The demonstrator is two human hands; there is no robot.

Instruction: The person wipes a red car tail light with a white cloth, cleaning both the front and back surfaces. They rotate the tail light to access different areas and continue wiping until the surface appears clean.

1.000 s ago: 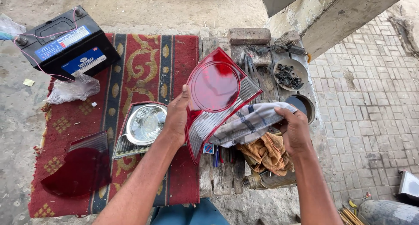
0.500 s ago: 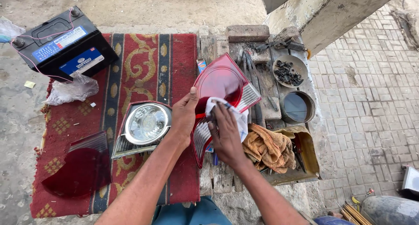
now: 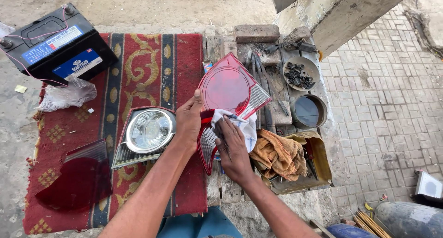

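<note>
My left hand [image 3: 188,122] grips the left edge of a red tail-light lens [image 3: 229,88] with clear ribbed strips, held tilted above the wooden bench. My right hand [image 3: 233,148] presses a white and blue cloth [image 3: 243,125] flat against the lens's lower part. A tail-light housing with a round chrome reflector [image 3: 146,132] lies on the red patterned rug [image 3: 143,62] just left of my left hand. A second dark red lens [image 3: 76,178] lies at the rug's near left corner.
A black car battery [image 3: 57,44] with thin wires stands at the rug's far left, a crumpled plastic bag [image 3: 67,95] beside it. On the bench: an orange rag [image 3: 279,155], a bowl of dark screws [image 3: 300,74], a round tin [image 3: 308,111], a brick [image 3: 256,33], tools. Paved bricks lie to the right.
My right hand has brought the cloth from the lens's right side onto its face and slid down to the lower part. The left hand keeps its hold.
</note>
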